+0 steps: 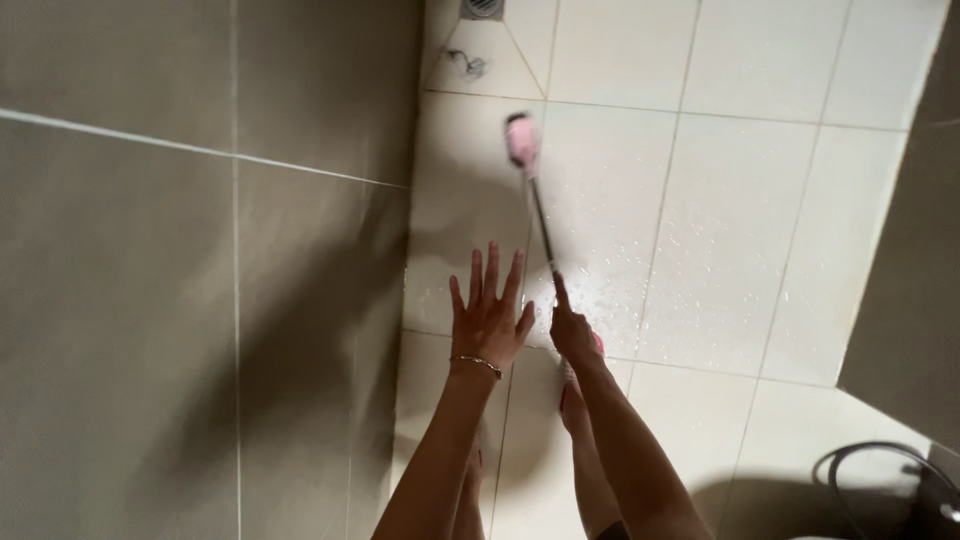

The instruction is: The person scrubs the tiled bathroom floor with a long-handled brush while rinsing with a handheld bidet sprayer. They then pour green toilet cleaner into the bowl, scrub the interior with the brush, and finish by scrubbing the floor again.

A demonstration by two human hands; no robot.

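Note:
My right hand [572,328] grips the pink handle end of a long-handled scrub brush [540,215], index finger laid along the thin metal shaft. The brush's pink head [521,142] rests on the wet white floor tiles [720,230] ahead of me, near the grey wall. My left hand [488,315] hovers open beside the shaft, fingers spread, holding nothing, with a thin bracelet at the wrist. My bare legs and feet show below the arms.
A grey tiled wall [200,280] fills the left side. A floor drain [482,8] sits at the top, with a clump of hair [468,66] just below it. Another grey wall [915,270] stands on the right, and a dark hose loop [880,475] lies at the bottom right.

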